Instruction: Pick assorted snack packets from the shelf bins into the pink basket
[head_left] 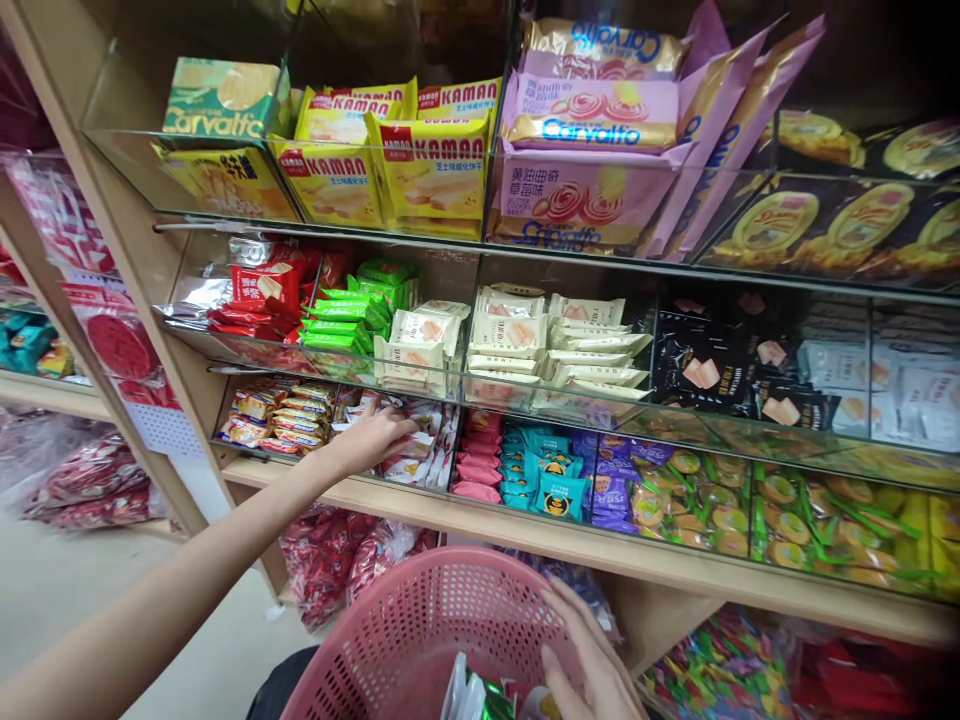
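My left hand reaches into a clear bin on the lowest tier of a wooden shelf and rests, fingers curled down, on the white-and-red snack packets there. I cannot tell if it grips one. My right hand holds the rim of a pink plastic basket at the bottom of the view, fingers wrapped over its edge. Inside the basket lie a few shiny packets, green and silver.
Clear acrylic bins hold yellow Kaman boxes, pink Carvalfo packs, green packets, cream packets, teal and purple packets. Red bagged sweets sit below the shelf. Another shelf stands at left.
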